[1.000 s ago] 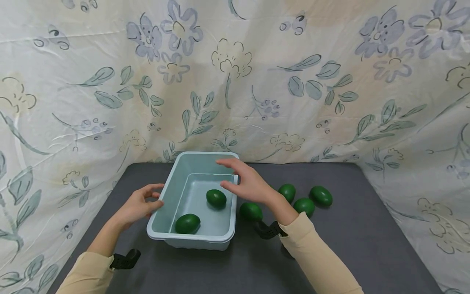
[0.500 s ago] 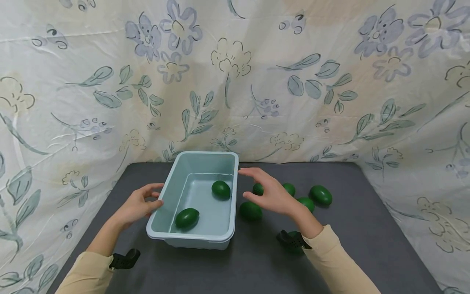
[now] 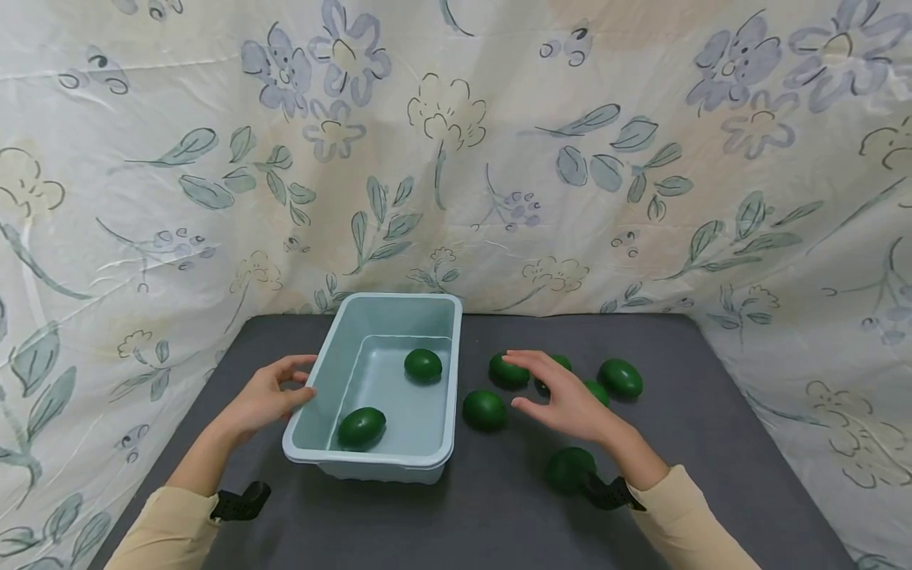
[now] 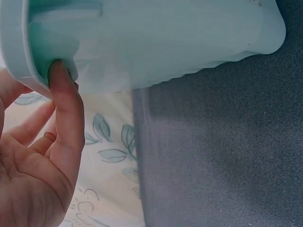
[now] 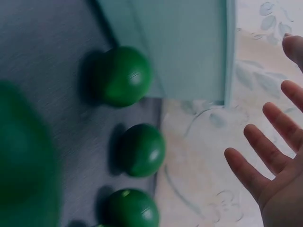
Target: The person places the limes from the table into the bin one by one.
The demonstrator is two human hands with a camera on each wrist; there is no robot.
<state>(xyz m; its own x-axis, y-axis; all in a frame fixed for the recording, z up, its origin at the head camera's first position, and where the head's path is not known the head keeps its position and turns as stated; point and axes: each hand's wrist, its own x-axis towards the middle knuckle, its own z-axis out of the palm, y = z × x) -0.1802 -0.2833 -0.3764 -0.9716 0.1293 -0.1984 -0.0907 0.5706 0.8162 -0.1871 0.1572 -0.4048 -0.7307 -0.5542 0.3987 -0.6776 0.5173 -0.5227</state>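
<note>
The pale blue bin stands on the grey bench with two green eggs inside. The left hand touches the bin's left rim, fingers lightly curled against it. Right of the bin, the right hand hovers spread and empty over loose eggs.

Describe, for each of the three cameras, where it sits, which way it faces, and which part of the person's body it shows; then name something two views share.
Head: looks forward and down at the pale blue plastic tub, both hands and sleeves.
Left wrist: beside the left hand, facing the tub's outer wall; its fingertip touches the rim.
Right wrist: under the right hand, facing dark green egg-shaped fruits on grey cloth; open fingers show.
All three views share the tub.
</note>
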